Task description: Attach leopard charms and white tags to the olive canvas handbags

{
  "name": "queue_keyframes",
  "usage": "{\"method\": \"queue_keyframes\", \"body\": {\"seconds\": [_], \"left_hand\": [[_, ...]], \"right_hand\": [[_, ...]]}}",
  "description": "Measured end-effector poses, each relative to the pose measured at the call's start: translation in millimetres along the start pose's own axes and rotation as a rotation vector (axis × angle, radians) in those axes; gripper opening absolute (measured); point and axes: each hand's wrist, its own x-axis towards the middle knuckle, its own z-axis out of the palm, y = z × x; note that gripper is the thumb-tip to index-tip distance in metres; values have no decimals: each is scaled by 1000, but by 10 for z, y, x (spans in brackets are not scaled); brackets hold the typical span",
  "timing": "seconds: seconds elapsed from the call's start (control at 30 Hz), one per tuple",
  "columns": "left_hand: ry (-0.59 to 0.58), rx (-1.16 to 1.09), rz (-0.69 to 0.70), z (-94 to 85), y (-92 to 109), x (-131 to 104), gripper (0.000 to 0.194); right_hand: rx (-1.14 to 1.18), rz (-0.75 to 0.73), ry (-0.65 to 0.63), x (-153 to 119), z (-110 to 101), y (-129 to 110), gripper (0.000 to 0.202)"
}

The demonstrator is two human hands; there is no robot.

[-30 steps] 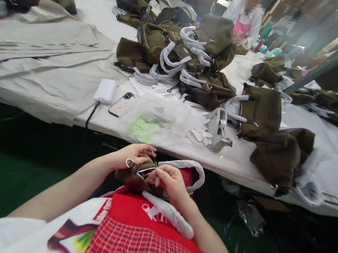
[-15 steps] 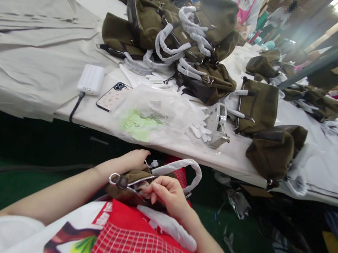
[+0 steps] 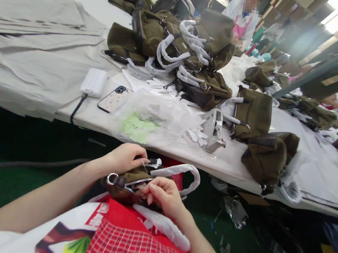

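Left hand pinches a slender item at an olive bag. Right hand curls at the open zipper, grip unclear.

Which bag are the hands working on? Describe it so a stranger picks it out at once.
Find the long white table, then the red apron in front of it. Against that apron, at the left hand and right hand, is a brownish-green bag with an open zipper and a white-wrapped handle. Unlike the piled bags, it is not on the table.
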Motion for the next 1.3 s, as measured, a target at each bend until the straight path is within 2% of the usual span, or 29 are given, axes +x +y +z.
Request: {"method": "queue_keyframes", "body": {"seconds": [0.13,0.2,0.27,0.33,0.4,0.5,0.57,0.73,0.8,0.87,0.93,1.0,1.1,1.17,1.3], "left_hand": [[212,-207,-71,-173,342,-155,34],[328,-283,-42,-173,434,-124,34],[351,-330,21,-118,440,-12,36],[300,-322,81,-26,373,143,40],[244,-243,79,71,274,286,36],[109,-119,-39,164,152,396,20],[21,-138,-118,165,113,410,20],[88,-129,-224,5,117,442,43],[100,-180,-248,-87,136,452,47],[41,-391,-217,-189,168,427,44],[-72,-665,-143,-299,212,362,41],[-168,-823,-67,-403,257,277,43],[-269,-736,-27,-495,298,182,43],[-295,-627,-39,-499,298,156,45],[-221,-450,-121,-453,280,135,52]], "right_hand": [[-10,-42,-17,-55,-19,-5,37],[-31,-77,-7,-74,-25,-9,38],[-39,-110,10,-80,-29,-23,37],[-25,-118,25,-68,-32,-49,37],[-1,-102,29,-38,-35,-82,38],[40,-78,34,36,-38,-134,42],[69,-61,43,94,-38,-161,44],[128,-36,74,233,-38,-191,46],[138,-44,83,277,-41,-193,45],[130,-60,88,316,-50,-194,44],[114,-79,99,350,-65,-192,43],[101,-95,111,381,-82,-188,42],[78,-113,131,414,-101,-188,42],[46,-121,151,428,-102,-200,41],[-17,-130,139,446,-81,-245,41]]}}
